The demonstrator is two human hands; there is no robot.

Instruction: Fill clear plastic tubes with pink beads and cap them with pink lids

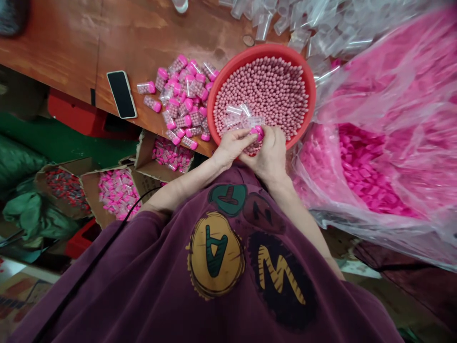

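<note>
Over the near rim of a red basin (262, 50), my two hands meet at a small bright pink cap (257, 132). My left hand (232, 145) is closed, its thumb and index finger pinching at the cap's left side. My right hand (269, 155) curls around the cap from the other side, fingers bent. Whether a tube is under the cap is hidden by my fingers. Small pale pink bead-like pieces (266, 90) fill the basin. Several clear plastic tubes (239, 113) lie on them just beyond my fingers.
Left of the basin lies a pile of pink-capped filled tubes (185, 97), with a phone (122, 94) farther left. Clear tubes (321, 24) are heaped at the back right. A plastic bag (403, 109) of pink caps stands right. Cardboard boxes (117, 190) sit below the table's edge.
</note>
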